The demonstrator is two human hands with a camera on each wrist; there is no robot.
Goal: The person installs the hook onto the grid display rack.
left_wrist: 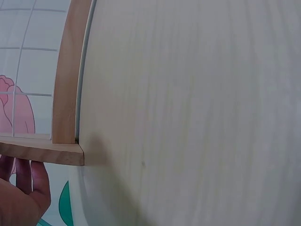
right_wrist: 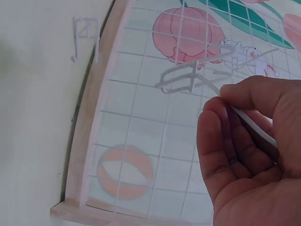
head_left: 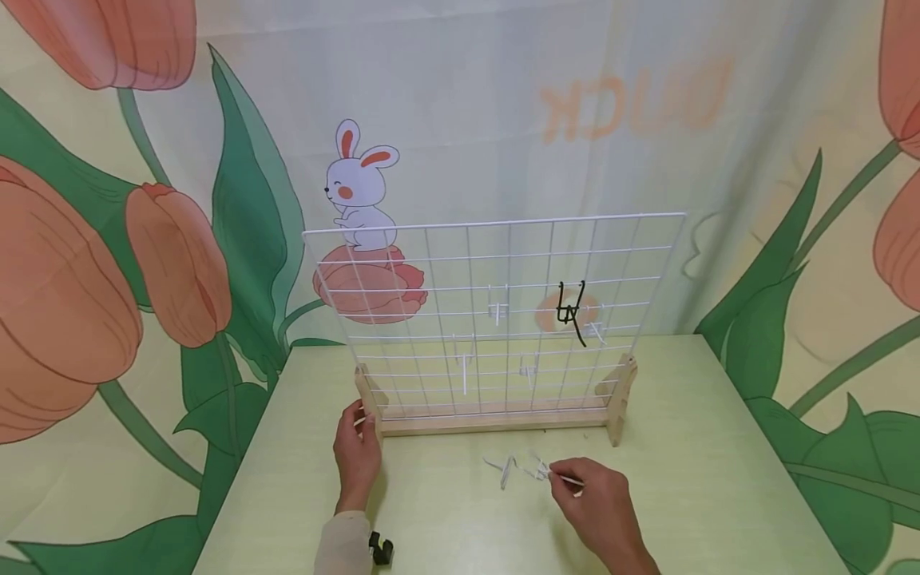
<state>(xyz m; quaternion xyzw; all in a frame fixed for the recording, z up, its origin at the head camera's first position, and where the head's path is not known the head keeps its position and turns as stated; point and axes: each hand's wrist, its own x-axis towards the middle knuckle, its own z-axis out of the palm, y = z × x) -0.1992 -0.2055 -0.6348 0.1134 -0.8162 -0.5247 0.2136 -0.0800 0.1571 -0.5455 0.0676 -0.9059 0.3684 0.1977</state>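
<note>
My right hand (head_left: pixel 592 499) pinches the straight rod of a white wire hook (right_wrist: pixel 190 77) between thumb and fingers. The hook's bent frame points away from the fingertips, in front of the grid in the right wrist view. My left hand (head_left: pixel 357 459) is at the outer side of the stand's left wooden foot (left_wrist: pixel 47 151), its fingertips touching the wood. The foot belongs to a stand that holds up a white wire grid (head_left: pixel 489 257). A second white hook (head_left: pixel 506 473) lies on the table, left of the held one.
On the grid hang a black hook (head_left: pixel 569 313) at the right and several white hooks, one being a long hook (head_left: pixel 464 371). A small black object (head_left: pixel 381 549) is by the left sleeve. Behind the table (head_left: pixel 446 511) hangs a printed curtain (head_left: pixel 467 120).
</note>
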